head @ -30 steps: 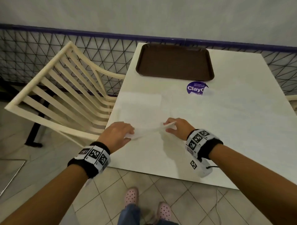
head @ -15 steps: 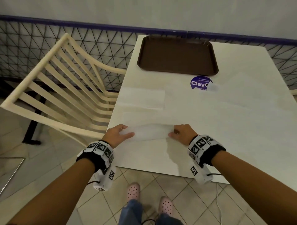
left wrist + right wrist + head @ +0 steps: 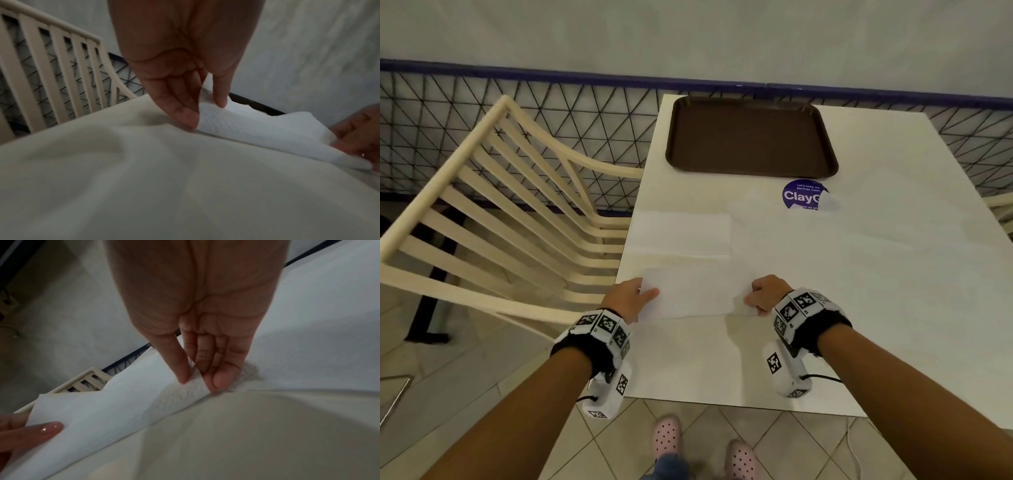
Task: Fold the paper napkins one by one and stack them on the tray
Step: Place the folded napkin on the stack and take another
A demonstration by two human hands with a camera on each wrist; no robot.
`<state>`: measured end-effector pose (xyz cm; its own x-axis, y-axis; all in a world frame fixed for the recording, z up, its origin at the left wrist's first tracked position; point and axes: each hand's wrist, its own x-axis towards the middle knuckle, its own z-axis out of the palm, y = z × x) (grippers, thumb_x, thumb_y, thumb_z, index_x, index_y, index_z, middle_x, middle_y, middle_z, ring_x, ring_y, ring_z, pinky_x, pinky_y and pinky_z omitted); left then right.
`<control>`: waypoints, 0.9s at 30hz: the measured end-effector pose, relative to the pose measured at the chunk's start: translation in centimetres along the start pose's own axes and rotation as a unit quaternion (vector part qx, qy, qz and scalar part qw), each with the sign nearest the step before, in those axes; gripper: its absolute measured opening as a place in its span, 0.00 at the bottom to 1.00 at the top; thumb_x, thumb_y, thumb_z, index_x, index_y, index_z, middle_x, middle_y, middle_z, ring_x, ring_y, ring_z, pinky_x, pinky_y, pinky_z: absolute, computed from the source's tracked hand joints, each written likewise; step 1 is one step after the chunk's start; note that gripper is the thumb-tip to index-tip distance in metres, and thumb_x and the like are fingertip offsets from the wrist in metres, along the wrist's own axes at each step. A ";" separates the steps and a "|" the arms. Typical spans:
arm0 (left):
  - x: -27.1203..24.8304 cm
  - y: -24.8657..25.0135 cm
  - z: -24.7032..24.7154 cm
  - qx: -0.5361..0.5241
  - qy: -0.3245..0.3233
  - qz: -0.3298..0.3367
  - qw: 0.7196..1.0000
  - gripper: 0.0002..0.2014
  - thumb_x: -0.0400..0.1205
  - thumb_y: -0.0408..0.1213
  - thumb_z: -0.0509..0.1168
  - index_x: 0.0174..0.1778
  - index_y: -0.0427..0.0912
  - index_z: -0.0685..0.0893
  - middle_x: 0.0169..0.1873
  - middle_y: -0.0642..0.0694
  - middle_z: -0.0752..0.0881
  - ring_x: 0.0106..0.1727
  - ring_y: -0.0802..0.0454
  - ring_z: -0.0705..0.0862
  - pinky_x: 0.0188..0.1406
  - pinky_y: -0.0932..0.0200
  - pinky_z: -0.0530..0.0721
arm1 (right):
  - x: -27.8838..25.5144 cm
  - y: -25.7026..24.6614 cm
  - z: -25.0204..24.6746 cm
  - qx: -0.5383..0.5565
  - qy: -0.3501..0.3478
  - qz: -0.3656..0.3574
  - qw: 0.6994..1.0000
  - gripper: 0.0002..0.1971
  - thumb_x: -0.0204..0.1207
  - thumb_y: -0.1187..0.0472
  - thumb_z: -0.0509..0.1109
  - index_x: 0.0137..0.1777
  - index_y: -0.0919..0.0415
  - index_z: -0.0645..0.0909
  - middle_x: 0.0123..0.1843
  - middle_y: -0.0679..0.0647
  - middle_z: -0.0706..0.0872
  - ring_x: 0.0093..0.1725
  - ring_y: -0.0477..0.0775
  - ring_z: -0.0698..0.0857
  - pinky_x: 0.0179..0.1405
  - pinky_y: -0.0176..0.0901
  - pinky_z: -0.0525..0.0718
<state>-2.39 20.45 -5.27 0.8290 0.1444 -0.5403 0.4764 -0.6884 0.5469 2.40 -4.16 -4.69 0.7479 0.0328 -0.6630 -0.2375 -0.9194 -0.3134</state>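
A white paper napkin (image 3: 697,291) is held up off the near part of the white table (image 3: 893,274), stretched between my two hands. My left hand (image 3: 631,298) pinches its left edge between thumb and fingers (image 3: 185,113). My right hand (image 3: 765,296) pinches its right edge (image 3: 195,379) the same way. The napkin (image 3: 257,128) rises tilted from the table. Another napkin (image 3: 681,233) lies flat farther back on the left. The brown tray (image 3: 750,137) sits bare at the table's far edge.
A cream slatted chair (image 3: 493,212) stands against the table's left side. A round purple sticker (image 3: 803,195) lies just in front of the tray, with a pale napkin (image 3: 859,226) partly over it. A wire mesh fence (image 3: 517,113) runs behind. My pink shoes (image 3: 667,438) stand on tiled floor.
Both hands have lifted the napkin's near edge up and forward, so the sheet now stands wider and taller between them. The hands have moved slightly apart.
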 end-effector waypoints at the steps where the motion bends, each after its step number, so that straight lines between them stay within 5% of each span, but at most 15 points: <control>1: 0.2 0.1 -0.1 0.021 0.000 0.001 1.000 0.18 0.84 0.48 0.58 0.62 0.38 0.79 0.56 0.39 0.85 0.50 0.36 0.87 0.51 0.48 0.87 | 0.0 0.0 0.0 0.010 0.002 0.006 1.000 0.20 0.77 0.65 0.64 0.24 0.58 0.65 0.17 0.49 0.75 0.34 0.55 0.75 0.28 0.32 0.68; 4: 0.9 0.3 -0.1 0.058 -0.001 -0.007 0.998 0.21 0.85 0.49 0.56 0.62 0.35 0.77 0.61 0.37 0.83 0.56 0.37 0.85 0.56 0.50 0.84 | 0.3 0.1 0.2 0.036 0.019 0.012 0.999 0.21 0.76 0.64 0.65 0.23 0.58 0.64 0.05 0.45 0.70 0.26 0.50 0.71 0.28 0.36 0.69; 9: 1.7 0.4 -0.2 0.058 -0.006 -0.012 0.998 0.22 0.85 0.50 0.56 0.59 0.32 0.75 0.60 0.36 0.82 0.49 0.37 0.85 0.44 0.51 0.86 | 0.2 -0.3 0.3 0.032 0.041 0.005 0.999 0.22 0.79 0.61 0.63 0.25 0.58 0.62 0.22 0.53 0.70 0.25 0.47 0.68 0.26 0.36 0.65; 17: 2.3 0.2 -0.3 0.049 0.007 -0.007 0.999 0.16 0.85 0.51 0.54 0.48 0.38 0.69 0.46 0.36 0.84 0.48 0.36 0.86 0.52 0.44 0.86 | 0.4 -0.7 0.3 0.037 0.049 0.024 0.998 0.23 0.80 0.61 0.64 0.24 0.59 0.61 0.23 0.54 0.69 0.24 0.48 0.68 0.26 0.35 0.65; 22: 2.4 0.0 0.0 0.051 0.034 0.002 0.998 0.16 0.85 0.50 0.55 0.51 0.38 0.71 0.39 0.41 0.78 0.42 0.39 0.82 0.45 0.51 0.83 | 0.5 -0.7 0.5 0.031 0.052 0.028 0.998 0.23 0.81 0.59 0.63 0.25 0.58 0.60 0.23 0.54 0.68 0.18 0.46 0.71 0.25 0.35 0.64; 27: 2.8 0.0 0.4 0.093 0.051 -0.019 0.994 0.17 0.85 0.52 0.54 0.55 0.40 0.72 0.39 0.39 0.80 0.39 0.42 0.80 0.39 0.54 0.76 | 0.4 -0.8 0.6 0.050 0.059 0.036 0.996 0.22 0.81 0.61 0.63 0.25 0.59 0.62 0.24 0.53 0.69 0.24 0.48 0.68 0.25 0.34 0.66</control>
<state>-0.22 20.58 -7.07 0.8414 0.2383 -0.4849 0.4539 -0.7987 0.3950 2.56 -3.16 -5.14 0.7929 -0.0830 -0.6037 -0.3491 -0.8738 -0.3385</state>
